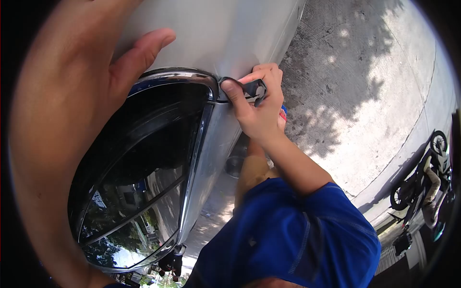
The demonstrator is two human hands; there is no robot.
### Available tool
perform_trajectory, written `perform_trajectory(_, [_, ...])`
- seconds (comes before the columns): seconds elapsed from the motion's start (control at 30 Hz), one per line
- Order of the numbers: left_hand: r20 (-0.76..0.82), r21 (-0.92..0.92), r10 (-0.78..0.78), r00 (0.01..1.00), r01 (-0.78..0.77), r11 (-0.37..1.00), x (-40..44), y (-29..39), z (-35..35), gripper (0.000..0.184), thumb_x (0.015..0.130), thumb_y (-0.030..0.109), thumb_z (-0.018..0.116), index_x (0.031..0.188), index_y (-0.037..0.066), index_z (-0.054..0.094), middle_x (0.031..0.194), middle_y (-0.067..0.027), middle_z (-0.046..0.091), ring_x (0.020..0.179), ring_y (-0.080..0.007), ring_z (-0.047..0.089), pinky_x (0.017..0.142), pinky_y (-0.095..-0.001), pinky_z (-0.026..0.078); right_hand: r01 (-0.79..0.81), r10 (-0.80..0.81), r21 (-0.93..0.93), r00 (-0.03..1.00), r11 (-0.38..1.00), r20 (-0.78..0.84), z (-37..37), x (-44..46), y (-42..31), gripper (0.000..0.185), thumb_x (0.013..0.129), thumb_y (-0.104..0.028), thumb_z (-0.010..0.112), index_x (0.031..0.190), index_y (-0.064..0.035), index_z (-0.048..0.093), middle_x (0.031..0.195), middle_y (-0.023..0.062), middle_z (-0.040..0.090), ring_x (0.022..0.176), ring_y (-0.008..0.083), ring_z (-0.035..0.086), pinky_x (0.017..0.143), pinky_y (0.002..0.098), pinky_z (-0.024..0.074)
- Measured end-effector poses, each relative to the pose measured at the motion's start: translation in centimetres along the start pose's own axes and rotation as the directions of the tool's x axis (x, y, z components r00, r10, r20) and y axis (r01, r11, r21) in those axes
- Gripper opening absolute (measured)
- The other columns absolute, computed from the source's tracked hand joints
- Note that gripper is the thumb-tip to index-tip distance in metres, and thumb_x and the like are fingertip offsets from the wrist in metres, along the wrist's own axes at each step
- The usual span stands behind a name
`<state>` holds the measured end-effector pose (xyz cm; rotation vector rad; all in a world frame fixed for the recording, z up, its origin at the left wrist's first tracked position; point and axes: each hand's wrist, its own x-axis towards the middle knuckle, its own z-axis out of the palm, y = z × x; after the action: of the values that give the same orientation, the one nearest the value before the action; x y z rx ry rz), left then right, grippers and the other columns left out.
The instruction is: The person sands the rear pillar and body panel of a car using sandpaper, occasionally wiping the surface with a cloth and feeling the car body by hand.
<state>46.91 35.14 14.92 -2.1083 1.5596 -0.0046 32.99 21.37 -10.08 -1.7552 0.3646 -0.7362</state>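
Note:
My right hand (pixel 261 103) is closed on a dark, glossy strip with a folded end (pixel 258 90), whose exact kind I cannot tell. The thumb presses it at the corner of the chrome trim (pixel 185 73) around a dark car window (pixel 149 139). Large and close to the camera, my left hand (pixel 115 53) is over the silver car body (pixel 206 33), thumb stretched out. The frame cuts off its other fingers, and I cannot tell whether it touches the car.
Concrete ground (pixel 336 62) with leaf shadows lies beside the car. A motorcycle (pixel 425 177) stands at the far right. Trees and the street are reflected in the window. My sandaled foot (pixel 283 115) shows below my right wrist. Dark figures (pixel 170 264) appear near the bottom.

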Motion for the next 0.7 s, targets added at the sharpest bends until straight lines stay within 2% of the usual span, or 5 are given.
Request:
perform_trajectory(0.27, [-0.015, 0.134, -0.089, 0.996, 0.090, 0.987, 1.5, -0.2, -1.1, 0.085, 0.090, 0.057, 0.070, 0.159, 0.012, 0.051, 0.169, -0.0034, 0.044, 0.161, -0.0204, 0.031, 0.136, -0.0533, 0.019, 0.068, -0.075, -0.136, 0.996, 0.988, -0.047, 0.6, 2.0, 0.7, 0.043, 0.081, -0.041, 0.094, 0.084, -0.0067, 0.069, 0.091, 0.0056, 0.062, 0.092, 0.0248, 0.058, 0.083, 0.0391, 0.0435])
perform_trajectory(0.37, [-0.016, 0.199, -0.167, 0.986, 0.166, 0.966, 3.7, 2.0, -1.0, 0.086, 0.090, 0.059, 0.069, 0.160, 0.012, 0.050, 0.169, -0.0037, 0.043, 0.161, -0.0205, 0.031, 0.136, -0.0533, 0.019, -0.125, 0.178, 0.328, 0.974, 0.936, -0.139, 0.3, 10.8, 0.6, 0.046, 0.085, -0.043, 0.092, 0.090, -0.0025, 0.072, 0.083, 0.0054, 0.069, 0.076, 0.0201, 0.065, 0.072, 0.0353, 0.0502])
perform_trajectory(0.53, [0.000, 0.294, -0.342, 0.940, 0.327, 0.898, 4.8, 10.4, 3.7, 0.111, 0.091, 0.080, 0.053, 0.166, 0.001, 0.036, 0.177, -0.0168, 0.027, 0.166, -0.0319, 0.019, 0.135, -0.0520, 0.013, -0.342, 0.368, 0.217, 0.925, 0.915, -0.094, -11.3, 10.1, 3.3, 0.053, 0.091, -0.048, 0.088, 0.097, 0.0019, 0.073, 0.081, 0.0014, 0.071, 0.072, 0.0095, 0.063, 0.067, 0.0276, 0.0514])
perform_trajectory(0.57, [-0.004, 0.261, -0.357, 0.934, 0.346, 0.901, 4.7, 12.5, 5.0, 0.110, 0.092, 0.079, 0.054, 0.166, -0.001, 0.036, 0.177, -0.0187, 0.026, 0.166, -0.0344, 0.019, 0.135, -0.0521, 0.012, -0.459, 0.459, 0.030, 0.887, 0.888, -0.044, -14.6, 8.4, 4.3, 0.051, 0.093, -0.049, 0.085, 0.100, 0.0006, 0.073, 0.083, -0.0001, 0.070, 0.074, 0.0087, 0.062, 0.067, 0.0272, 0.0499])
perform_trajectory(0.7, [0.080, -0.011, -0.420, 0.904, 0.422, 0.907, 2.3, 21.5, 9.1, 0.104, 0.097, 0.068, 0.061, 0.165, -0.006, 0.034, 0.175, -0.0251, 0.027, 0.165, -0.0386, 0.020, 0.134, -0.0517, 0.012, -0.835, 0.851, 0.183, 0.526, 0.518, -0.009, -29.7, -6.4, 15.7, 0.038, 0.103, -0.046, 0.075, 0.102, -0.0085, 0.068, 0.080, -0.0026, 0.062, 0.062, 0.0083, 0.053, 0.052, 0.0278, 0.0391])
